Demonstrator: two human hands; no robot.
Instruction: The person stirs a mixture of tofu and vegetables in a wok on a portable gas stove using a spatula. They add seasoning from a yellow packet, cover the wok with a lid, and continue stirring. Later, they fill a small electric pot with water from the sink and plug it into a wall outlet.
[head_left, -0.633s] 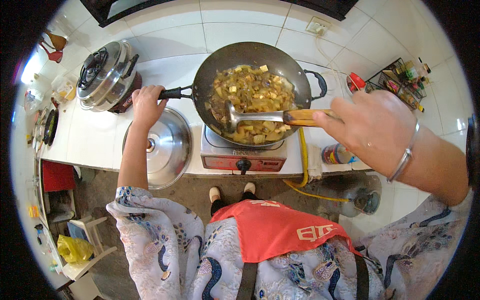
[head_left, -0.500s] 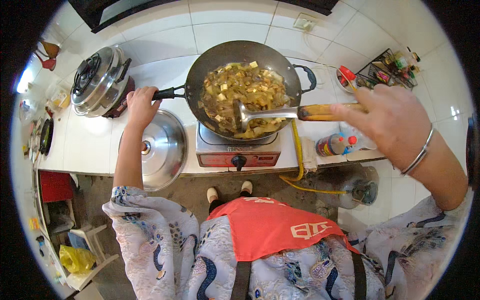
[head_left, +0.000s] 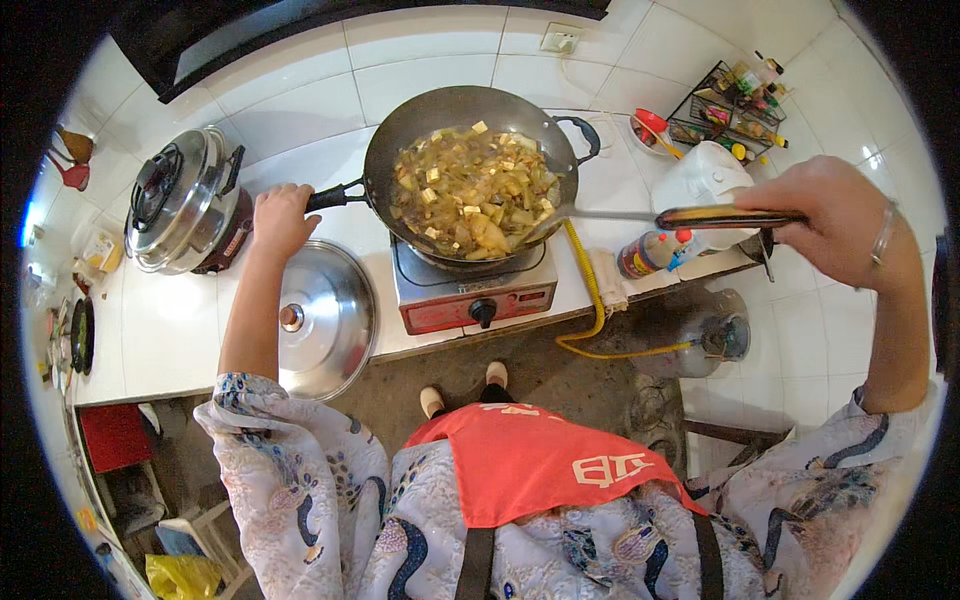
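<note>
A dark wok full of a stew with tofu cubes sits on a red-fronted gas stove. My left hand is closed round the wok's long black handle. In my right hand is the wooden-handled wok spatula, gripped near the handle's end. Its metal shaft slopes over the wok's right rim, and the blade lies low at the right side of the stew, partly hidden. A domed metal lid rests on the counter below my left forearm, slightly over the front edge.
An electric pot stands on the left. At right are a bottle, a white container, a red-and-white bowl and a black rack of seasonings. A yellow hose runs from the stove towards a gas cylinder.
My right hand has moved to the right, drawing the spatula from the stew's middle to its right side. The left hand keeps its hold on the handle. The view has shifted slightly.
</note>
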